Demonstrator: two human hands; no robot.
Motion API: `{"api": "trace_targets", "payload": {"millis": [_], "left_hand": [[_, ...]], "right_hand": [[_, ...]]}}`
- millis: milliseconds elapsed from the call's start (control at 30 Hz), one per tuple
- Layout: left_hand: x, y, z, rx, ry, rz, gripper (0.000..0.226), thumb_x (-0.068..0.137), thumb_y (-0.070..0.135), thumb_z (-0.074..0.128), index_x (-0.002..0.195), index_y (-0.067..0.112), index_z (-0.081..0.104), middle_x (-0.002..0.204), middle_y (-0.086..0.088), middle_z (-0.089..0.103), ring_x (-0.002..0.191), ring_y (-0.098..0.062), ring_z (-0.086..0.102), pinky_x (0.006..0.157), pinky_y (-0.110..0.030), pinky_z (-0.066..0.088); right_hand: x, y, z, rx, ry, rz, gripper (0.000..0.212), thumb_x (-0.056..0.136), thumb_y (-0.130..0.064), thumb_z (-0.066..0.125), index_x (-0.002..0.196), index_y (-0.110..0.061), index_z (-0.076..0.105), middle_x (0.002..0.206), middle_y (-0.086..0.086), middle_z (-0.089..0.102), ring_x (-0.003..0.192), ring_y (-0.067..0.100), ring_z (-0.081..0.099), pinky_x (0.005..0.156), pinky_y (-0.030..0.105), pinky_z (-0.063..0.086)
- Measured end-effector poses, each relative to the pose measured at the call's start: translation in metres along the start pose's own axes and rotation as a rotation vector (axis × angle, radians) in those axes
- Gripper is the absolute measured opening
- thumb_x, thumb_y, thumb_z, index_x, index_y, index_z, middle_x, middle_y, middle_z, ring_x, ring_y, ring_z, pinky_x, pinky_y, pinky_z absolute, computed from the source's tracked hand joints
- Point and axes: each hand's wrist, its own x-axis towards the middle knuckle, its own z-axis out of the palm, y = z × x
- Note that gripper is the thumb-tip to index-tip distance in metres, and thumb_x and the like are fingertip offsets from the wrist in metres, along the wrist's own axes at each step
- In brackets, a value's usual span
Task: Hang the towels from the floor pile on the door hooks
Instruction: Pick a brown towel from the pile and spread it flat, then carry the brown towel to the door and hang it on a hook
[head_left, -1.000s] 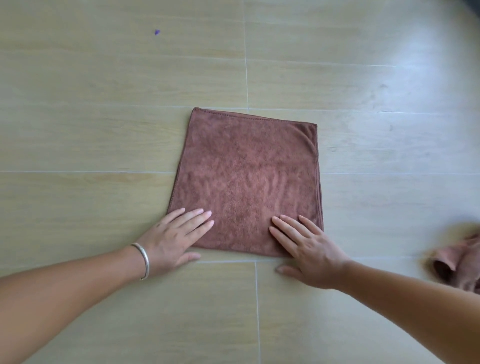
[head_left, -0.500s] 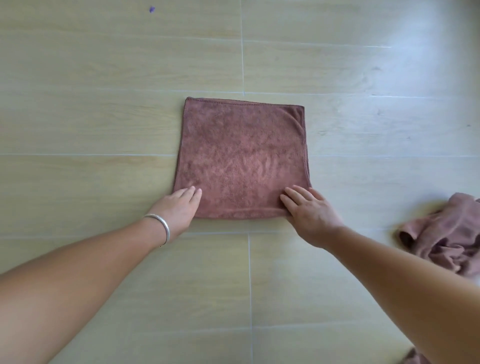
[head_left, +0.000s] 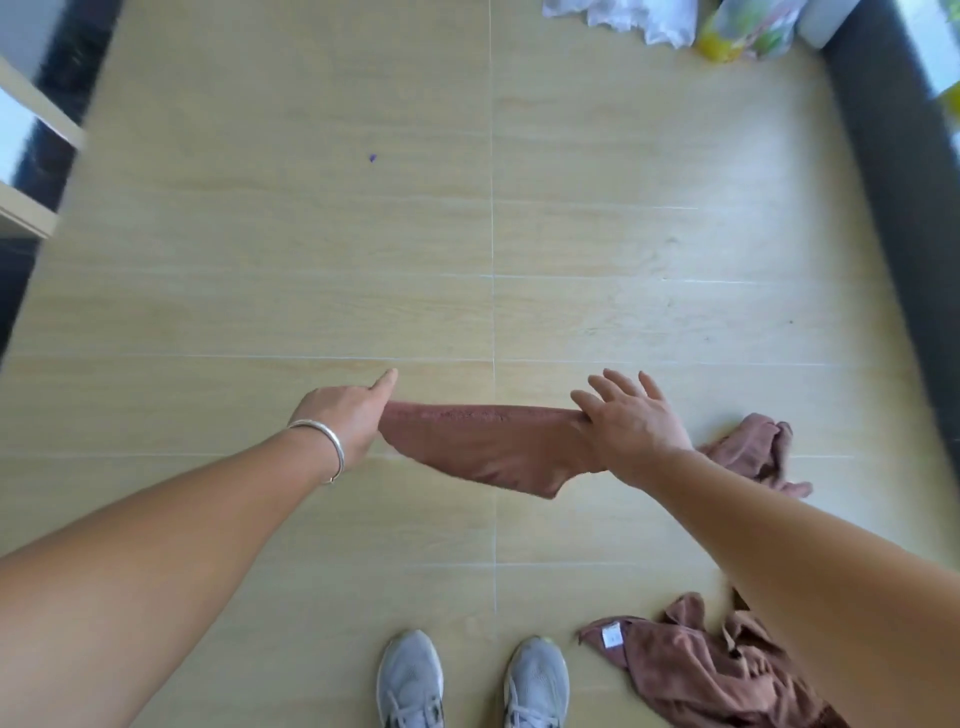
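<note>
The folded brown towel (head_left: 483, 447) hangs in the air above the floor (head_left: 311, 291), stretched level between both hands. The left hand (head_left: 345, 418) grips the towel's left end; its forefinger points forward, and the other fingers are hidden beneath the hand. A silver bangle (head_left: 327, 441) sits on the left wrist. The right hand (head_left: 626, 423) pinches the right end with the thumb against the palm side, while its four fingers spread straight ahead, clear of the cloth. The towel sags below the grip line toward its lower right corner. To the right of the right hand and below its forearm lie two crumpled brown towels (head_left: 753, 452) on the floor. Grey shoes (head_left: 472, 680) stand directly below the held towel.
</note>
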Motion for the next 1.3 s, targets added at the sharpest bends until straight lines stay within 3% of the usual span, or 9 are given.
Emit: {"api": "trace_targets", "payload": {"millis": [133,333,667,767,833,933,1067,1233,1300], "left_hand": [[-0.060,-0.023,-0.086,-0.060,0.044,0.012,0.041,0.088,0.013,0.038,0.127,0.024,0.043,0.104,-0.007,0.065,0.088,-0.031,0.061,0.075,-0.038,0.051],[-0.171,-0.049,-0.232,-0.049,0.023,0.010,0.021,0.095,0.019,0.040,0.106,0.022,0.058,0.105,-0.005,0.066,0.094,-0.028,0.061,0.069,-0.030,0.041],[-0.332,-0.092,-0.472,-0.093,0.117,-0.059,0.031,0.100,0.039,0.039,0.085,0.020,0.058,0.082,0.000,0.059,0.075,-0.024,0.055,0.063,-0.028,0.039],[-0.373,-0.106,-0.539,-0.038,0.227,-0.062,0.032,0.101,0.037,0.038,0.079,0.022,0.056,0.086,0.000,0.064,0.085,-0.025,0.061,0.082,-0.033,0.048],[-0.400,-0.113,-0.579,0.024,0.313,-0.063,0.032,0.102,0.033,0.035,0.080,0.021,0.056,0.090,-0.001,0.065,0.091,-0.024,0.061,0.098,-0.037,0.041],[-0.440,-0.120,-0.628,0.076,0.406,-0.075,0.034,0.103,0.031,0.032,0.083,0.021,0.057,0.089,0.002,0.064,0.095,-0.021,0.061,0.105,-0.038,0.033],[-0.486,-0.128,-0.678,0.056,0.515,-0.087,0.037,0.104,0.031,0.031,0.076,0.021,0.053,0.080,0.002,0.060,0.087,-0.020,0.061,0.100,-0.036,0.034],[-0.531,-0.145,-0.721,0.072,0.638,-0.100,0.035,0.103,0.028,0.029,0.074,0.019,0.045,0.073,0.002,0.049,0.069,-0.020,0.046,0.086,-0.032,0.037],[-0.545,-0.153,-0.735,0.073,0.691,-0.108,0.035,0.103,0.028,0.029,0.073,0.019,0.044,0.071,0.002,0.047,0.067,-0.020,0.044,0.087,-0.034,0.041]], "right_hand": [[-0.037,0.005,-0.091,0.000,0.038,-0.001,0.042,0.101,-0.050,0.023,0.136,-0.036,0.041,0.152,-0.008,0.031,0.146,0.015,0.012,0.118,0.045,0.003],[-0.108,-0.003,-0.243,0.030,0.106,0.014,0.042,0.100,-0.051,0.026,0.135,-0.039,0.044,0.153,-0.009,0.032,0.145,0.012,0.015,0.117,0.041,0.003],[-0.205,-0.002,-0.534,-0.064,0.308,-0.080,0.044,0.101,-0.049,0.024,0.139,-0.036,0.042,0.156,-0.009,0.027,0.146,0.011,0.011,0.119,0.040,0.004],[-0.230,0.001,-0.616,-0.104,0.387,-0.121,0.048,0.101,-0.053,0.023,0.139,-0.036,0.044,0.156,-0.010,0.027,0.146,0.012,0.010,0.119,0.037,0.009],[-0.246,0.002,-0.660,-0.131,0.433,-0.132,0.048,0.101,-0.052,0.022,0.139,-0.035,0.046,0.156,-0.009,0.026,0.147,0.012,0.007,0.118,0.036,0.010],[-0.270,0.001,-0.714,-0.195,0.481,-0.127,0.048,0.101,-0.052,0.020,0.138,-0.037,0.046,0.156,-0.011,0.025,0.147,0.010,0.006,0.117,0.035,0.010],[-0.301,-0.006,-0.773,-0.282,0.530,-0.126,0.047,0.102,-0.050,0.019,0.140,-0.037,0.044,0.157,-0.012,0.023,0.147,0.010,0.004,0.117,0.033,0.008],[-0.341,-0.019,-0.836,-0.289,0.644,-0.108,0.049,0.102,-0.049,0.019,0.141,-0.035,0.044,0.156,-0.010,0.026,0.147,0.010,0.006,0.117,0.034,0.007],[-0.352,-0.025,-0.856,-0.300,0.699,-0.088,0.048,0.102,-0.049,0.019,0.141,-0.034,0.043,0.156,-0.010,0.026,0.147,0.010,0.006,0.117,0.034,0.008]]}}
